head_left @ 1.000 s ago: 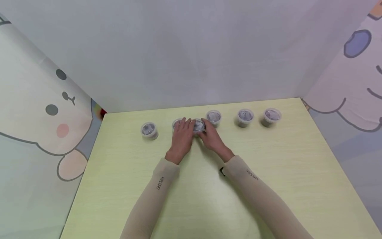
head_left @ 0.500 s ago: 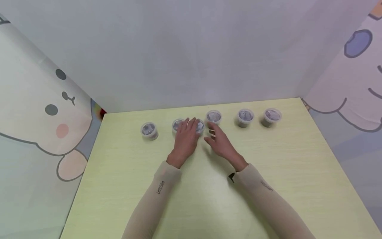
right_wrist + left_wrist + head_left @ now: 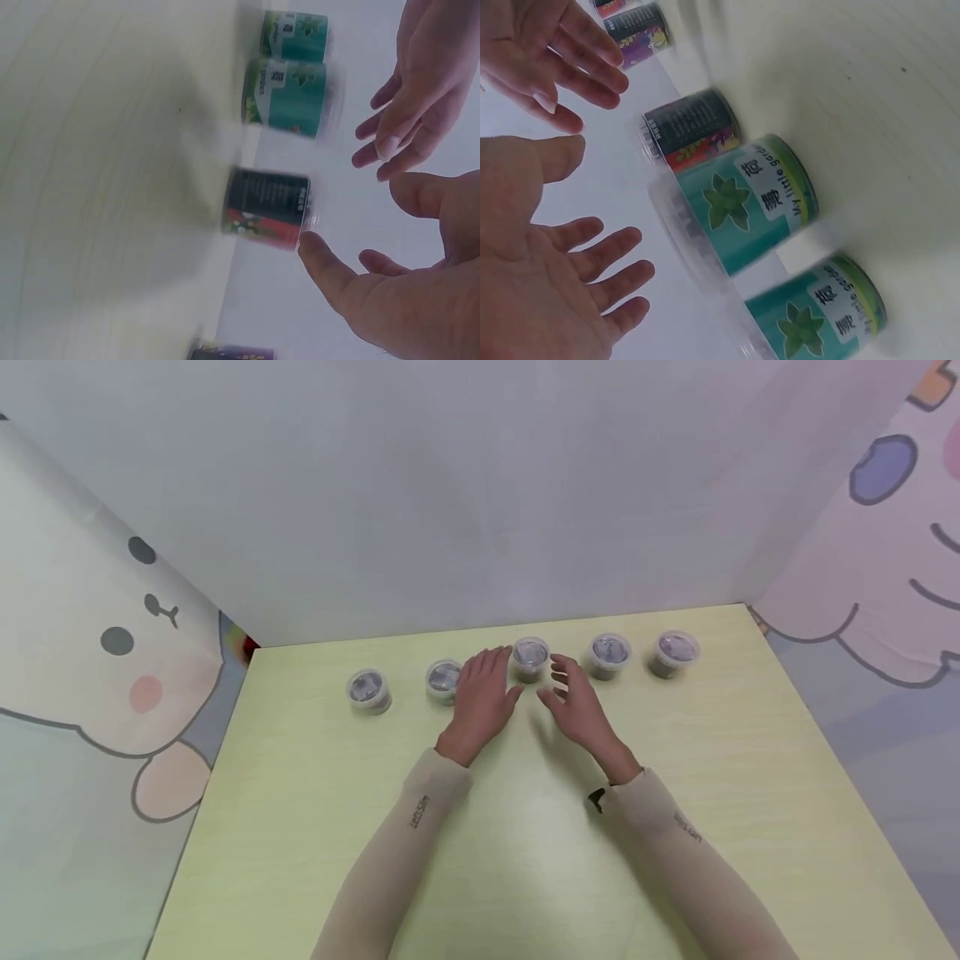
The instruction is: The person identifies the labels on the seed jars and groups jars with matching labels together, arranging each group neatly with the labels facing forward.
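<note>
My left hand is above the row of lidded cups with its fingers extended, covering one cup in the head view. My right hand is held with fingers loosely bent. Between the hands stands a dark and red cup with a clear lid; its label shows in the left wrist view. The right index fingertip is close to its lid in the right wrist view; contact cannot be told. Two green cups with leaf pictures stand beside it, a nearer green cup and a farther green cup. Neither hand holds anything.
Toward the left end of the pale yellow table stands another lidded cup. Farther right are two more, an inner cup and an outer cup. Behind the row rises a pale cloth wall.
The right hand has left the cup it touched together with the left hand and moved right. The left hand has since shifted right too. The cups keep their places; the head view has turned slightly.
</note>
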{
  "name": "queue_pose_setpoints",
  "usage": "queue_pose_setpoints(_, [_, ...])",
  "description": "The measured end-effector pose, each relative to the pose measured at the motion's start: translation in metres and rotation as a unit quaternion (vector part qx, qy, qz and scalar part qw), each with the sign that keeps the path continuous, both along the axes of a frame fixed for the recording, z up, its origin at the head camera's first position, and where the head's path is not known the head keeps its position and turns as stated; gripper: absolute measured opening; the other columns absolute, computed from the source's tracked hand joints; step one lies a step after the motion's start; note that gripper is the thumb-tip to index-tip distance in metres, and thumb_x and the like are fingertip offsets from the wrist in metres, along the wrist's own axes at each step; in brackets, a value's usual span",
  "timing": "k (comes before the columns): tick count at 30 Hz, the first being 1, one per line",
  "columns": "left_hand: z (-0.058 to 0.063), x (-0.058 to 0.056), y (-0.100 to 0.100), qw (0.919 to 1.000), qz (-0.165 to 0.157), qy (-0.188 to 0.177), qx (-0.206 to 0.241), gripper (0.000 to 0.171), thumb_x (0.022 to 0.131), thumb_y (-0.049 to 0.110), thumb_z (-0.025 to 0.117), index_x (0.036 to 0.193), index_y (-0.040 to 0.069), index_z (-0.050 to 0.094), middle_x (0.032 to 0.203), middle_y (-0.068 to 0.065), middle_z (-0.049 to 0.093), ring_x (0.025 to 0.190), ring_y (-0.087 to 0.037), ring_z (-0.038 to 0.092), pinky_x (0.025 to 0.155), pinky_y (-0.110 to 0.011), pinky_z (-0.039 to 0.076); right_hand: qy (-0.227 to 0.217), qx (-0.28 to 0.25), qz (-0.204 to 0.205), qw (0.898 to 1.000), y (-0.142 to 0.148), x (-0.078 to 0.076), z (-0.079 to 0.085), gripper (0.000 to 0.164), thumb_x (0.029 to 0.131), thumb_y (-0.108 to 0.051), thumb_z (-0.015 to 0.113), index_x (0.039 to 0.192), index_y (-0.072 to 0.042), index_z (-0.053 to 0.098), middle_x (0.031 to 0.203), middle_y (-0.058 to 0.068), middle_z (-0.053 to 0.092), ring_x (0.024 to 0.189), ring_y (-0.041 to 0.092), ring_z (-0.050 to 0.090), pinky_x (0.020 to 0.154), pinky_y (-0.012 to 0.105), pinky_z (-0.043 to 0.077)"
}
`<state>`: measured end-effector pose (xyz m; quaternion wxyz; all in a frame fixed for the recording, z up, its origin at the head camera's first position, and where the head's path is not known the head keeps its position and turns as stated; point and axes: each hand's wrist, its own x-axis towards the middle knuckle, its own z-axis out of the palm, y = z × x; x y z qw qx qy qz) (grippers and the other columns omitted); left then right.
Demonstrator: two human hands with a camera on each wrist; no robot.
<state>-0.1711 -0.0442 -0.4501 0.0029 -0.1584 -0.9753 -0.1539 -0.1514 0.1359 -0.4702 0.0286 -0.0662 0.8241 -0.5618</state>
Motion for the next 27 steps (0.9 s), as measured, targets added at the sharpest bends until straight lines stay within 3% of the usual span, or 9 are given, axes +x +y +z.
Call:
queue_pose_setpoints(13, [-0.004,-0.021,0.022,0.9982,0.036,-0.045,-0.017,0.070,0.106,0.037,0.065,0.162,0.005,0.036,0.162,-0.017,0.047,0.155,-0.036,0.034,0.131,-0.048,0.017,-0.013,0.035,-0.013,0.999,0.002,-0.026,-0.007,0.067,0.105,-0.003,0.061,0.161,0.009,0.026,0.163,0.035,0.030,0.149,0.052,0.037,0.119,0.057,0.040])
queue_pose_setpoints(19, [-0.005,-0.023,0.027,0.9979,0.031,-0.048,-0.031,0.069,0.107,0.036,0.064,0.162,0.003,0.036,0.156,-0.018,0.053,0.152,-0.038,0.038,0.130,-0.049,0.018,-0.024,0.043,-0.010,0.999,0.002,-0.037,-0.014,0.067,0.106,-0.004,0.061,0.161,0.010,0.025,0.163,0.036,0.031,0.147,0.052,0.039,0.118,0.059,0.041])
queue_pose_setpoints(27, [-0.003,-0.023,0.031,0.9986,0.014,-0.048,-0.018,0.065,0.108,0.030,0.062,0.161,0.003,0.037,0.151,-0.018,0.058,0.150,-0.036,0.041,0.130,-0.048,0.020,-0.048,0.043,-0.004,0.998,0.001,-0.044,-0.018,0.069,0.106,-0.006,0.062,0.162,0.008,0.024,0.162,0.033,0.035,0.146,0.048,0.042,0.119,0.057,0.040])
